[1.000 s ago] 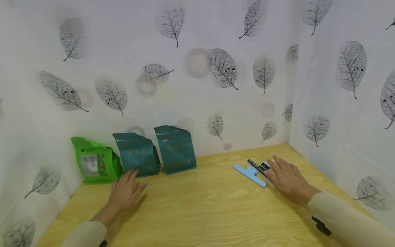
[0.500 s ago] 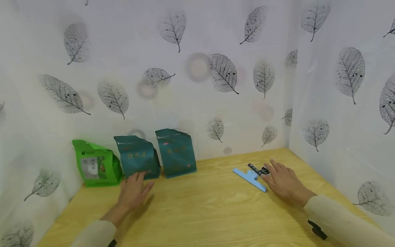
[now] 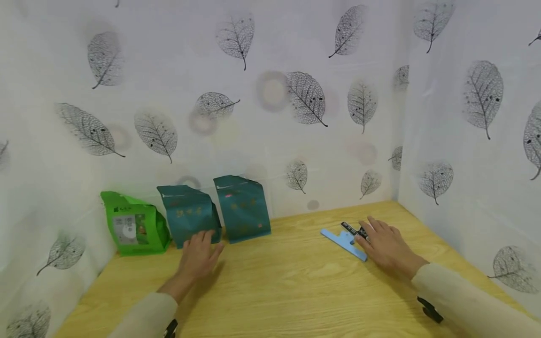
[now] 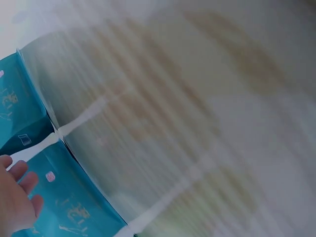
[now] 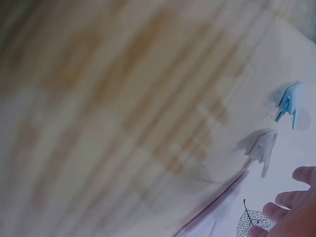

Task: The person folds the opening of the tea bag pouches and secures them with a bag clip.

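One blue clip (image 3: 343,243) lies near the right fingers (image 3: 375,226).

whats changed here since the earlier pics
The bare left hand has moved right, away from the bright green pouch and farther across the front of the left dark teal pouch. The right hand has shifted slightly left, covering more of the black, white-marked clip. No grip is visibly taken or released. These pouches, the right dark teal pouch and the light blue, T-shaped clip stayed put.
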Demonstrator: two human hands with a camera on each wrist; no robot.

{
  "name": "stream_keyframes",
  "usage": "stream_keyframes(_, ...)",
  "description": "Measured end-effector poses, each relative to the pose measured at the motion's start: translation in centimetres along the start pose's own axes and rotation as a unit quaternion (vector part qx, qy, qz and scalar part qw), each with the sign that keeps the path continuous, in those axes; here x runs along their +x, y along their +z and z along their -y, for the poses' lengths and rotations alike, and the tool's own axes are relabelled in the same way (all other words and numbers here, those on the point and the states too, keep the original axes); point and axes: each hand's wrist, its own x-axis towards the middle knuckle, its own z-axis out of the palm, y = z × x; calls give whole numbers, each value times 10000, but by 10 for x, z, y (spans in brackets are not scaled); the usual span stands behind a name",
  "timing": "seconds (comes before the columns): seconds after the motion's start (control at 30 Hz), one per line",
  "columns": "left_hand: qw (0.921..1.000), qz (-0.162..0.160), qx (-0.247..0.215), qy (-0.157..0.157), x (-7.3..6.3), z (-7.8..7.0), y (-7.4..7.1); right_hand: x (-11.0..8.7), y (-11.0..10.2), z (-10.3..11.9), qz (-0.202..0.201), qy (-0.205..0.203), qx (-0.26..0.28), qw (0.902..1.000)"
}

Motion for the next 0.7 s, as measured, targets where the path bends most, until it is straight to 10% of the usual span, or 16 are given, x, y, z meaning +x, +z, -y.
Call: stream_keyframes(0.7, 9969, 362, -539, -452, 20, -14, 7, 2, -3, -20, 151, 316, -217, 9992)
